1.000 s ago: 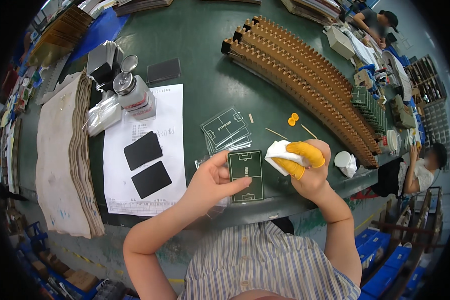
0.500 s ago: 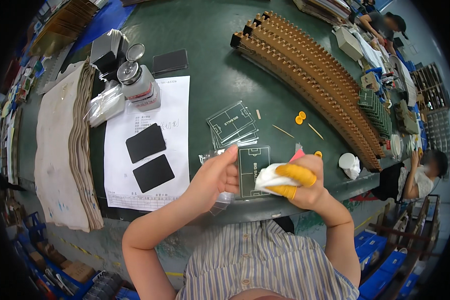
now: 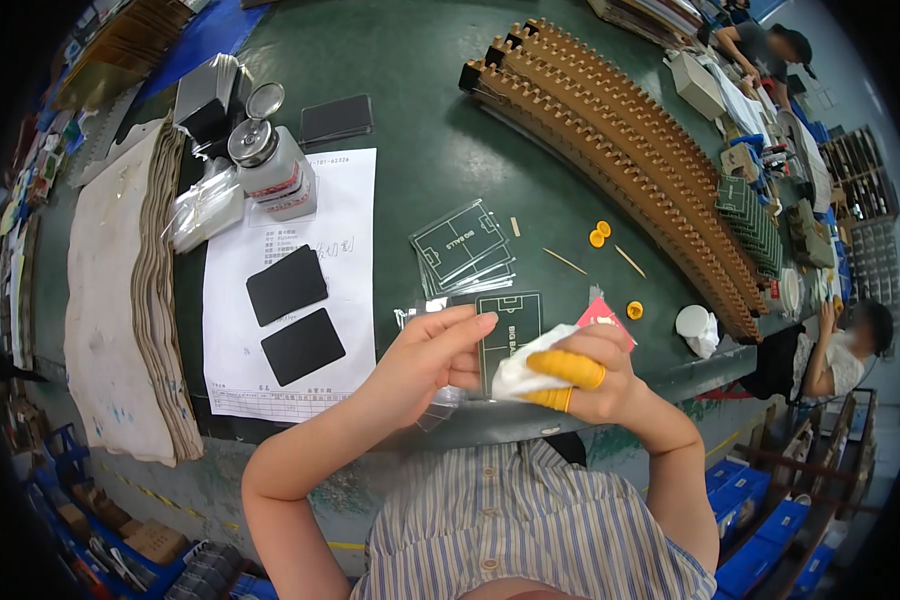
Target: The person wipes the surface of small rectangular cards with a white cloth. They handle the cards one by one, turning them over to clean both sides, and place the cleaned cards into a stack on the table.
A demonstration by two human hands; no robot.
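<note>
Card [image 3: 508, 318] points its long axis toward the striped shirt [image 3: 492, 510].

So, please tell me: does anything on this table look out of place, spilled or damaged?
The bottle has its lid open, though nobody handles it. The card pile beyond the left hand is fanned unevenly, and two sticks lie loose. The stack at far left has wavy edges and stains. I see no spill.

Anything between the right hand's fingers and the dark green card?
Yes: the white cloth pinched in the right hand. It hides the lower right of the dark green card. Nothing else visible in between.
</note>
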